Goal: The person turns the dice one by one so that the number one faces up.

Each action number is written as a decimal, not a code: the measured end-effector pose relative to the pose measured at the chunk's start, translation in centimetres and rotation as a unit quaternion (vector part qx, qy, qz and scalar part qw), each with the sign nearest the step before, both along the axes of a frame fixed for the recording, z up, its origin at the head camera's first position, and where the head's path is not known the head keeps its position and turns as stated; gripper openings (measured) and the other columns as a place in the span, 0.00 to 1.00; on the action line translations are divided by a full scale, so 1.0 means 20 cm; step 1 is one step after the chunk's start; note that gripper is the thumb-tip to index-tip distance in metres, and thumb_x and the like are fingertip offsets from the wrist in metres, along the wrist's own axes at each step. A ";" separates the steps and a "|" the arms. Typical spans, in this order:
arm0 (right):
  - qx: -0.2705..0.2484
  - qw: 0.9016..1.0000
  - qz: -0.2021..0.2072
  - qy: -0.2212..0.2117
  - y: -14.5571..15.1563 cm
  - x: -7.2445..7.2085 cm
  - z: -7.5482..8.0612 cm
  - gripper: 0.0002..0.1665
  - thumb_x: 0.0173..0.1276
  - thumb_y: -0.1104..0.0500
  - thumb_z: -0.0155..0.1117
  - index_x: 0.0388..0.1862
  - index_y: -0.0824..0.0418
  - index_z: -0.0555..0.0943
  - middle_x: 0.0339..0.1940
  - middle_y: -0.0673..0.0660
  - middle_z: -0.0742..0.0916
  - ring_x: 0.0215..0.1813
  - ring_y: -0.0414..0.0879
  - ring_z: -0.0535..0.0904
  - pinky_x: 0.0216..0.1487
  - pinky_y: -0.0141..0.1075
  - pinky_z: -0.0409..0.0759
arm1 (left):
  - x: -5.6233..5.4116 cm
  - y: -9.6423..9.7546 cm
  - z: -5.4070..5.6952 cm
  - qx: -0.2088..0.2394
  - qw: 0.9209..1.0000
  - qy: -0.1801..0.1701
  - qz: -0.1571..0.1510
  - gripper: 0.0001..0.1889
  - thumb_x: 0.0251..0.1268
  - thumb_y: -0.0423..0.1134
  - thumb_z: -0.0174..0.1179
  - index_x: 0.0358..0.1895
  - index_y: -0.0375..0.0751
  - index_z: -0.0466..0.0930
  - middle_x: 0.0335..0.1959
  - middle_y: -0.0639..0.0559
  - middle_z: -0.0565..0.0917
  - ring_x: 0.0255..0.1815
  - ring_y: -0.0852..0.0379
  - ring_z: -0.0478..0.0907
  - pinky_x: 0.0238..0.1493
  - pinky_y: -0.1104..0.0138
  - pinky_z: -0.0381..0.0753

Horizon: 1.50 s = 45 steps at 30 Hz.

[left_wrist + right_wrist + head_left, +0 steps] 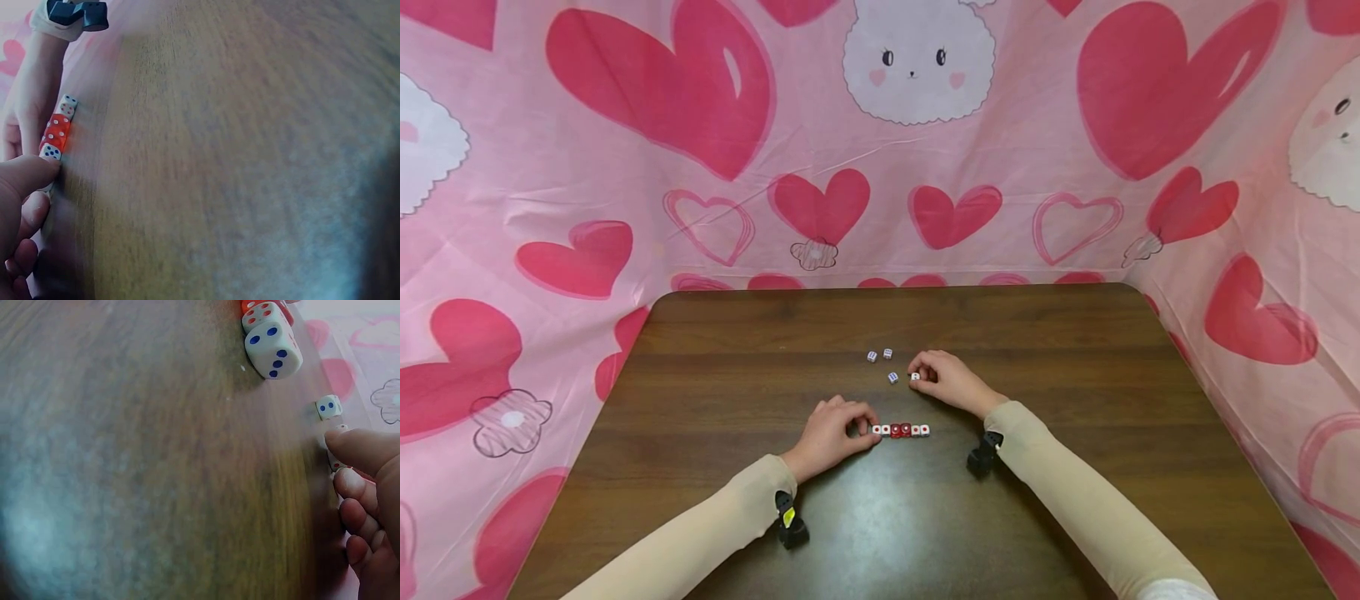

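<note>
A short row of dice lies on the wooden table, with two red dice in the middle and white dice at both ends. At the row's left end, my left hand pinches the end white die between thumb and index finger. The left wrist view shows that thumb covering most of it, against the neighbouring white die. Beyond the row, my right hand pinches another white die between thumb and fingertips; in the right wrist view the thumb partly hides it.
Three loose white dice with dark blue pips lie just left of my right hand: one nearer die and two farther ones, the left die and the right die. Pink heart-patterned cloth rises behind the table and along its sides.
</note>
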State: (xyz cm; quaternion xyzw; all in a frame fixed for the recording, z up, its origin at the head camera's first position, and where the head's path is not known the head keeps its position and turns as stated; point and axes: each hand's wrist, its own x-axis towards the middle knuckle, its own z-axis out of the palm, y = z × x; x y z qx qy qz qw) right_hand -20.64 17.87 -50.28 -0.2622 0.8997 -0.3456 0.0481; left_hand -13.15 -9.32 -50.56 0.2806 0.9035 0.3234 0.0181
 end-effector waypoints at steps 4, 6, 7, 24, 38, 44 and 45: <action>-0.001 1.000 0.005 -0.007 0.01 0.00 0.00 0.09 0.72 0.56 0.72 0.48 0.55 0.83 0.33 0.46 0.79 0.37 0.41 0.73 0.43 0.38 0.74 | 0.00 0.00 0.00 0.001 1.000 0.003 0.000 0.08 0.62 0.47 0.75 0.38 0.58 0.85 0.26 0.71 0.76 0.31 0.66 0.64 0.41 0.64 0.63; -0.004 1.000 0.010 -0.008 0.01 0.00 0.00 0.10 0.72 0.56 0.71 0.49 0.55 0.84 0.33 0.46 0.80 0.38 0.41 0.74 0.44 0.39 0.74 | 0.00 0.00 0.00 0.001 1.000 0.003 0.001 0.08 0.62 0.47 0.75 0.38 0.58 0.85 0.26 0.71 0.76 0.31 0.66 0.64 0.41 0.64 0.63; -0.006 1.000 0.013 -0.009 0.01 0.00 0.00 0.10 0.73 0.56 0.70 0.49 0.55 0.84 0.34 0.46 0.80 0.38 0.41 0.74 0.44 0.39 0.74 | 0.00 0.00 -0.01 0.001 1.000 0.003 0.002 0.08 0.62 0.47 0.75 0.38 0.58 0.85 0.26 0.71 0.76 0.31 0.66 0.64 0.42 0.64 0.63; -0.022 0.999 0.017 -0.024 0.03 0.00 -0.01 0.09 0.74 0.57 0.69 0.50 0.56 0.86 0.36 0.47 0.82 0.39 0.41 0.76 0.45 0.37 0.76 | 0.00 0.00 0.01 0.003 1.000 -0.002 0.002 0.08 0.62 0.47 0.76 0.38 0.58 0.85 0.26 0.70 0.75 0.31 0.66 0.63 0.41 0.64 0.62; -0.026 0.999 0.019 -0.007 0.03 0.01 0.01 0.09 0.76 0.58 0.67 0.51 0.57 0.86 0.36 0.47 0.83 0.39 0.41 0.76 0.45 0.39 0.76 | -0.01 -0.01 0.00 -0.002 1.000 -0.001 0.002 0.08 0.62 0.48 0.76 0.39 0.58 0.85 0.26 0.71 0.75 0.31 0.66 0.63 0.42 0.64 0.62; -0.024 1.000 0.020 -0.005 0.03 0.01 0.02 0.08 0.76 0.59 0.66 0.50 0.57 0.86 0.36 0.48 0.82 0.39 0.42 0.75 0.44 0.39 0.76 | -0.01 -0.01 0.00 0.000 1.000 -0.002 0.003 0.08 0.62 0.48 0.76 0.39 0.58 0.85 0.26 0.71 0.75 0.31 0.66 0.64 0.42 0.64 0.62; -0.024 0.999 0.020 -0.005 0.03 0.01 0.02 0.08 0.76 0.59 0.67 0.49 0.57 0.86 0.36 0.48 0.82 0.39 0.42 0.75 0.44 0.39 0.76 | -0.01 -0.01 0.00 0.001 1.000 -0.001 0.002 0.08 0.62 0.48 0.76 0.39 0.58 0.85 0.26 0.71 0.75 0.31 0.66 0.64 0.42 0.64 0.63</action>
